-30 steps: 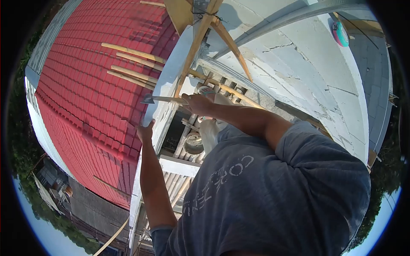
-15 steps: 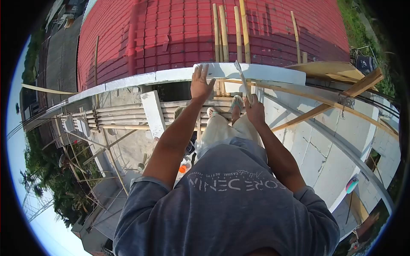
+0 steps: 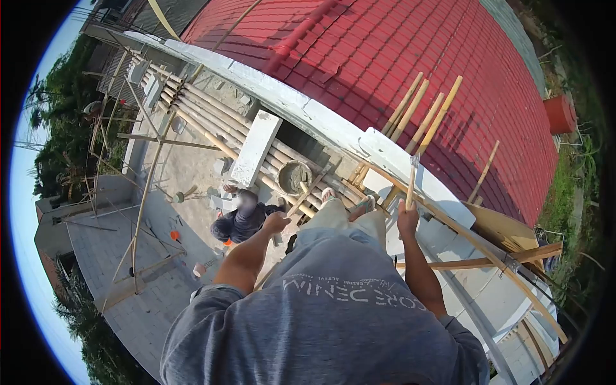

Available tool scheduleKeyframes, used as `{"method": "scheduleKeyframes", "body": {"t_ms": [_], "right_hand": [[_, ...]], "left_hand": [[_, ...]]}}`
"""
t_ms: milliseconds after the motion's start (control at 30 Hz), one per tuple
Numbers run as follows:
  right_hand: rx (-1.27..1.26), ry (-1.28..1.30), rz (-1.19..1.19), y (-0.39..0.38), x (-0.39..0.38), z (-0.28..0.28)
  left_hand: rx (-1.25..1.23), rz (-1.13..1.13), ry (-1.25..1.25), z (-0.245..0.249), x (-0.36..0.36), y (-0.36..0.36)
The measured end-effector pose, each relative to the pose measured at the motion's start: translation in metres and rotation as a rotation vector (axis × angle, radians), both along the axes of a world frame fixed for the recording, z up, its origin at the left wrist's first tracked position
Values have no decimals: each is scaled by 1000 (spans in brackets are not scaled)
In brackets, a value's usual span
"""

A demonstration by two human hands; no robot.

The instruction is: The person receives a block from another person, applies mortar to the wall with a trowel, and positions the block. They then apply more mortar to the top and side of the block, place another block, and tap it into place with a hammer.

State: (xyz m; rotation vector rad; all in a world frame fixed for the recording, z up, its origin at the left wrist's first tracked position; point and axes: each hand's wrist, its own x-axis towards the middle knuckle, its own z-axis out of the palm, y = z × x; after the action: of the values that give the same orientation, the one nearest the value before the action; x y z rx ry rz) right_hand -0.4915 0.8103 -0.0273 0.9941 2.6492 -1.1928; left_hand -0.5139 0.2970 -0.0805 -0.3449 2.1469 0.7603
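My right hand (image 3: 408, 221) is closed around a wooden-handled tool (image 3: 411, 185), whose thin metallic head points toward the roof; the head's exact shape is unclear. Just beyond it runs the white block wall (image 3: 385, 144). My left hand (image 3: 276, 222) is off the wall, fingers curled, over the scaffold's inner side; whether it holds anything is hidden. Near it a bucket of grey mortar (image 3: 294, 178) sits on the bamboo poles (image 3: 221, 131), with a short stick beside it. A loose white block (image 3: 256, 148) lies across the poles.
Below at left, a person in dark clothes (image 3: 247, 218) is bent over near my left hand. Red roof tiles (image 3: 359, 58) lie beyond the wall, with upright bamboo ends (image 3: 440, 123). At right, a timber brace (image 3: 507, 256) crosses long rails.
The view has turned and shifted left, bringing the mortar bucket and the person below into sight. My left hand has left the wall top and curled; my right hand still holds the tool.
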Motion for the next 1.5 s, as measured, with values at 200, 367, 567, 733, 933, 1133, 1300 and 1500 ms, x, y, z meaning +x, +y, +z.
{"method": "scheduleKeyframes", "body": {"t_ms": [200, 367, 567, 733, 933, 1133, 1300, 1500], "right_hand": [[13, 198, 56, 11, -2, -24], [-23, 17, 237, 15, 5, 9], [-39, 20, 330, 9, 23, 12], [-35, 15, 506, 23, 33, -3], [-69, -21, 583, 35, 36, -5], [-106, -25, 657, 43, 35, -6], [-140, -34, 696, 49, 39, -6], [-162, -58, 717, 60, 45, -10]], "left_hand": [[43, 163, 125, 44, -1, 20], [209, 330, 41, 59, 16, 69], [250, 246, 48, 9, 29, 81], [346, 438, 39, -13, 25, 57], [239, 697, 154, 24, 45, 63], [334, 579, 162, -30, 112, 63], [509, 800, -19, 29, 126, 90], [637, 965, -26, 58, 127, 103]]}}
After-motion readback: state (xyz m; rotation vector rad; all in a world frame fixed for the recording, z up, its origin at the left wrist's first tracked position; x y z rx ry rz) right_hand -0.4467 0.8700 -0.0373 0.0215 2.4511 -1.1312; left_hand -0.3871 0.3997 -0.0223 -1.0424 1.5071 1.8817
